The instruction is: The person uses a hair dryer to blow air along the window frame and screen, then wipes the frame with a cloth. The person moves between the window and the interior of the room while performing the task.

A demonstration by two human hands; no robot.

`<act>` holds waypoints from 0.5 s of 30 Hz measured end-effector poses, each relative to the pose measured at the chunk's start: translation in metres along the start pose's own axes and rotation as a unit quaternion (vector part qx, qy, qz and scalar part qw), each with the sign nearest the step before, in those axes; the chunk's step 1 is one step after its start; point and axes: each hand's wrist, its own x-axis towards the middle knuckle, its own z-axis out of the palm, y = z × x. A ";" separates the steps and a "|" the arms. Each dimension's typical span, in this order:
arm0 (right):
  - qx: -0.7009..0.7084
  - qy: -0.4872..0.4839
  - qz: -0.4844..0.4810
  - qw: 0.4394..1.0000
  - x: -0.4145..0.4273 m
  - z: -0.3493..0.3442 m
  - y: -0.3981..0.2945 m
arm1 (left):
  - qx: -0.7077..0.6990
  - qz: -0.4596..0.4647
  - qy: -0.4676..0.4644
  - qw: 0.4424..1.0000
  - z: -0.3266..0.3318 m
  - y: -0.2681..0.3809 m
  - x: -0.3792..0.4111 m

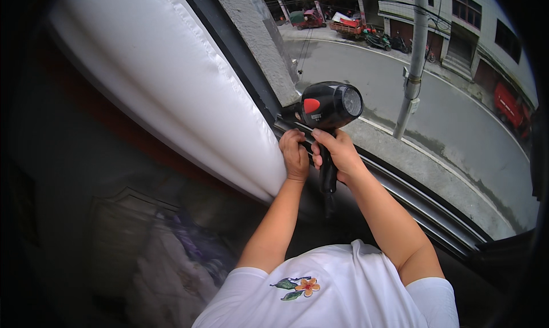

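Observation:
My right hand grips the handle of a black hair dryer with a red oval patch. The dryer lies nearly level, its round rear grille towards the street and its nozzle at the lower corner of the window frame. Close by on the left, my left hand bends its fingers over the metal window track, beside the edge of a white curtain. What its fingertips touch is hidden. Below my right hand, the dryer's cord fades into shadow.
Beyond the opening lie a concrete ledge, a utility pole and a street far below, with parked vehicles on its far side. Clear plastic-wrapped items sit in the dark at lower left.

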 end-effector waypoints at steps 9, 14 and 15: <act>-0.022 0.011 0.007 1.000 -0.001 0.006 0.003 | 0.032 -0.198 0.139 0.970 -0.055 -0.021 -0.001; -0.034 -0.001 0.005 0.999 0.003 0.008 0.005 | 0.056 -0.231 0.150 0.960 -0.073 -0.030 -0.009; -0.044 0.003 0.010 0.999 0.003 0.009 0.005 | 0.059 -0.251 0.153 0.954 -0.074 -0.032 -0.012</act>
